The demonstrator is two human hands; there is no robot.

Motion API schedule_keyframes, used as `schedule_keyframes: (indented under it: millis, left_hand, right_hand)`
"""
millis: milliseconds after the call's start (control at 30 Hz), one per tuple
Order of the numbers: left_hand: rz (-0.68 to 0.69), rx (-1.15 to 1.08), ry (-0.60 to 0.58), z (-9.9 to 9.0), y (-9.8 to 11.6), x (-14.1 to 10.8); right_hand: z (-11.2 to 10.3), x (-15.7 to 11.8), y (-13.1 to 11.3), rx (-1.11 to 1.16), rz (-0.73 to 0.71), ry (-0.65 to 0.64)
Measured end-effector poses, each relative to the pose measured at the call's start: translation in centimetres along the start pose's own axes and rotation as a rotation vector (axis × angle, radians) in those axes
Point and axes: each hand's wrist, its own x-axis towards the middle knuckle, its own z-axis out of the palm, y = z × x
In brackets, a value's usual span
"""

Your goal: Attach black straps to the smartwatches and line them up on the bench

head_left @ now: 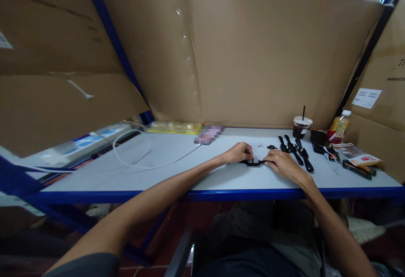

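Note:
A black spokeshave (pixel 253 164) with a handle at each end lies low over the table near its front edge. My right hand (pixel 281 163) is closed round its right handle. My left hand (pixel 238 154) reaches in from the other side, its thumb and fingers pinched together at the middle of the tool. A small pale piece shows by those fingertips, too small to make out. Just beyond lie a few tiny metal parts (pixel 260 145) and a small black part (pixel 271 146). To the right of my right hand rest several more black spokeshaves (pixel 304 155).
Cardboard walls enclose the white table (pixel 177 178). At the back right stand a lidded drink cup (pixel 302 127) and a bottle (pixel 340 127), with packets (pixel 360 155) nearby. A blurred-out phone-like object (pixel 209 135) has a white cable (pixel 158 168) looping left, beside a yellow-edged plastic packet (pixel 174 128).

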Motion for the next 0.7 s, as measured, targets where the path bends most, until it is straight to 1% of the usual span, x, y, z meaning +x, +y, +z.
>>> schedule_keyframes:
  millis: [200,400,467,533,633,700]
  left_hand:
    - [0.014,0.010,-0.020,0.1,-0.2,0.1]
    - [0.051,0.044,-0.042,-0.3,-0.1,0.0]
    - [0.041,0.093,0.004,-0.6,-0.1,0.0]
    - [0.035,0.151,0.079,-0.8,-0.1,-0.1]
    - [0.076,0.219,0.166,-1.0,0.0,-0.4]
    - [0.109,0.262,0.199,-1.1,0.3,-0.7]
  right_hand:
    - [-0.2,0.0,-0.5,0.002,0.061,-0.017]
    - [-0.2,0.2,-0.9,-0.002,0.117,-0.004]
    - [-0.1,0.2,-0.6,-0.028,0.160,0.050]
    - [-0.2,0.3,-0.2,-0.062,0.240,0.154]
    - [-0.4,0.2,0.3,-0.093,0.378,0.328]
    - [-0.5,0.2,0.3,-0.100,0.449,0.403]
